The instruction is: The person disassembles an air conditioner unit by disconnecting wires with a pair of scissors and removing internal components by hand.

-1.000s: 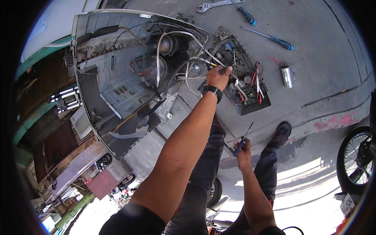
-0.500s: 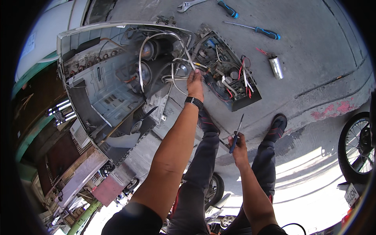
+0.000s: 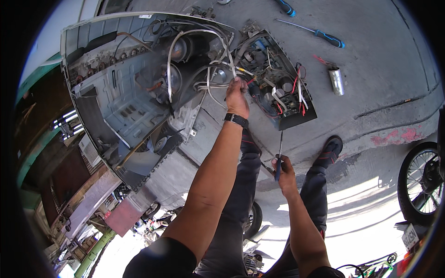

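My left hand (image 3: pixel 237 99) is closed on a bundle of white and grey cables (image 3: pixel 233 65) between a metal appliance housing (image 3: pixel 95 106) and an open circuit-board box (image 3: pixel 296 121). Some of these cables loop back over dark round cylinders (image 3: pixel 183 48) in the housing; a yellow-marked piece shows just beyond my fingers. My right hand (image 3: pixel 286 173), lower and nearer my legs, is wrapped round a slim tool (image 3: pixel 278 170) with a dark blue handle. Its narrow metal tip points away from me, toward the box's near edge; the exact kind is unclear.
A blue-handled screwdriver (image 3: pixel 328 38) lies on the concrete at the far right, near another blue handle (image 3: pixel 286 8). A silver capacitor (image 3: pixel 337 82) with red wires rests right of the box. A raised concrete edge (image 3: pixel 394 137) and a motorcycle wheel (image 3: pixel 421 178) are further right.
The view has shifted slightly. The tool in my right hand has turned more upright, its tip now at the box's near edge. My left hand keeps hold of the cables.
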`<move>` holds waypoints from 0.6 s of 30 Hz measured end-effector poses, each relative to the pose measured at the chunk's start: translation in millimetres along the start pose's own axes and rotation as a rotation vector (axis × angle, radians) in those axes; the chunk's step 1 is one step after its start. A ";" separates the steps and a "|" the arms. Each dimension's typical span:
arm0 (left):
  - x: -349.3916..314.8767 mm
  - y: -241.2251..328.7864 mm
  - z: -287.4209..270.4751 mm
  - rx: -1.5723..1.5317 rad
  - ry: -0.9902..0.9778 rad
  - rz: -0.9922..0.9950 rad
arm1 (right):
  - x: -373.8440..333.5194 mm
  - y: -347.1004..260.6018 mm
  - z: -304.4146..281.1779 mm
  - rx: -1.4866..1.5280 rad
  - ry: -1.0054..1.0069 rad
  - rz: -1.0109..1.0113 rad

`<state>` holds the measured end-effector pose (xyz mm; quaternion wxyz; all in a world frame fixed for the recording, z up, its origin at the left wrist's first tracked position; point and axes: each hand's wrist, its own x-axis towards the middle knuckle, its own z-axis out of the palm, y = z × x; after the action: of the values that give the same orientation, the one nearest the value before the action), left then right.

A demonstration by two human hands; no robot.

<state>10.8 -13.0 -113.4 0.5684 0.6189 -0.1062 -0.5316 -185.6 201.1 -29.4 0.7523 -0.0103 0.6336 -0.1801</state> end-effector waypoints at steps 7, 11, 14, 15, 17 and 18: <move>-7.6 8.3 1.2 0.078 0.011 0.000 | -1.8 -16.6 5.3 0.009 -0.091 0.047; -21.6 15.8 18.2 0.355 -0.065 0.002 | 2.1 -11.0 2.2 0.061 -0.089 0.076; -21.9 24.9 21.4 0.359 -0.126 0.062 | 0.3 -12.2 8.3 0.107 -0.090 0.063; -21.7 30.9 25.8 0.307 -0.149 0.089 | 0.7 -13.9 6.6 0.065 -0.096 0.068; -27.0 48.4 50.1 0.278 -0.162 0.049 | 2.5 -14.0 1.1 0.086 -0.108 0.057; -29.3 54.6 55.8 0.264 -0.167 0.032 | 1.8 -16.3 1.0 0.095 -0.117 0.052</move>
<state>-18.9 -42.5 -41.3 0.4797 0.6402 -0.2316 -0.5535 -188.6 185.1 -27.0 0.7920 0.0314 0.5794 -0.1897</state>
